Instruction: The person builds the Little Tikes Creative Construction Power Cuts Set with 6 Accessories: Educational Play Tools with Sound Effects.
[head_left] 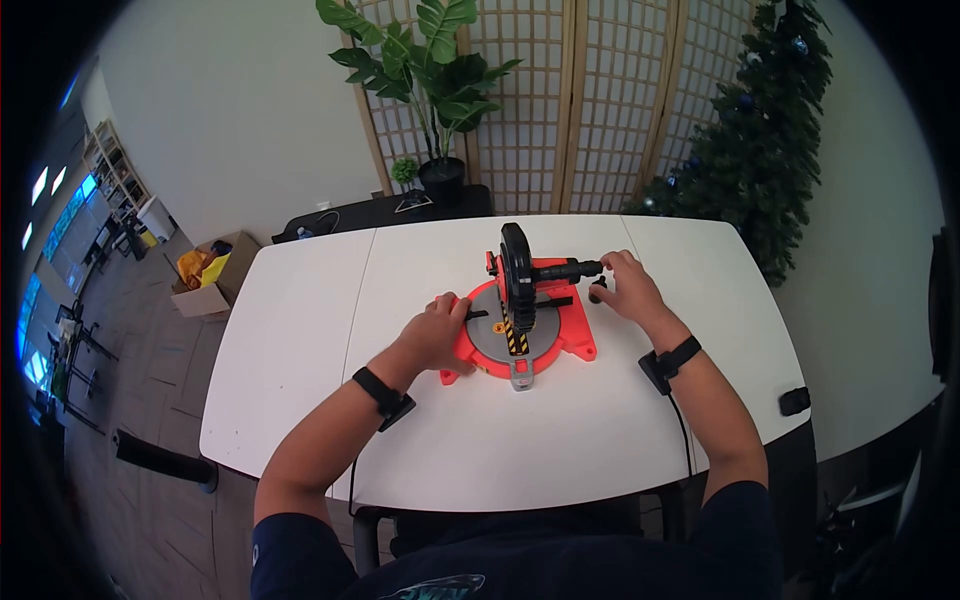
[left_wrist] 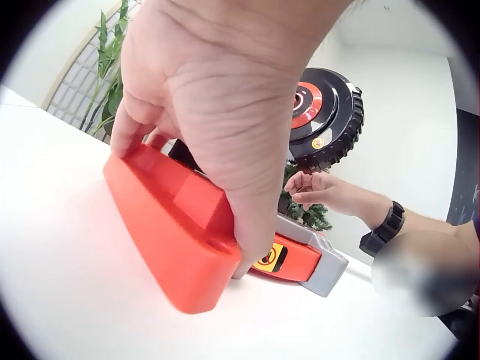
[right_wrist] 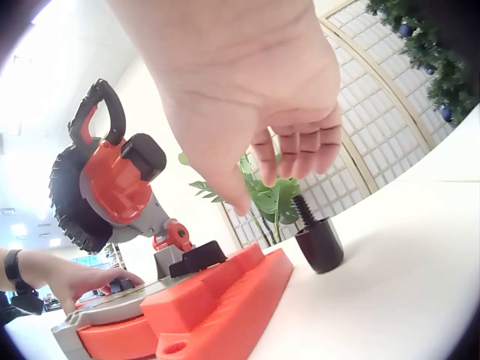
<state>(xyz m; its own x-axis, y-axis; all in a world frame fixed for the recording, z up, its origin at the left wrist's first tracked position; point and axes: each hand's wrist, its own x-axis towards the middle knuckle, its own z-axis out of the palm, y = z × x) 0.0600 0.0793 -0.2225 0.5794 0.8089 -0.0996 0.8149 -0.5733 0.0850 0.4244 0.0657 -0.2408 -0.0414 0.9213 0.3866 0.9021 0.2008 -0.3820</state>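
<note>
Toy mitre saw of red and grey plastic [head_left: 517, 300] with black parts stands upright, mid-table, on a white table [head_left: 430, 450]. Left hand [head_left: 436, 333] grips the left end of its red plastic base [left_wrist: 169, 232], thumb at the near edge, fingers over the far side. Right hand [head_left: 632, 286] is at the saw's right: thumb spread from loosely bent fingers, gap fairly wide, no object seen in the grasp.

Just below the right fingers, a black screw with a thick cylindrical head [right_wrist: 320, 246] stands head down on the table, thread pointing up, beside the red base; contact with the fingers can't be told. Black ridged round blade guard [left_wrist: 328, 120] sits raised over the grey disc. Black wristband [head_left: 378, 390] on the left wrist, another on the right.

Behind the table: potted green plant [head_left: 440, 60], lattice screen [head_left: 535, 100], decorated green tree [head_left: 770, 140]. Open cardboard box [head_left: 210, 300] on the floor, left.
</note>
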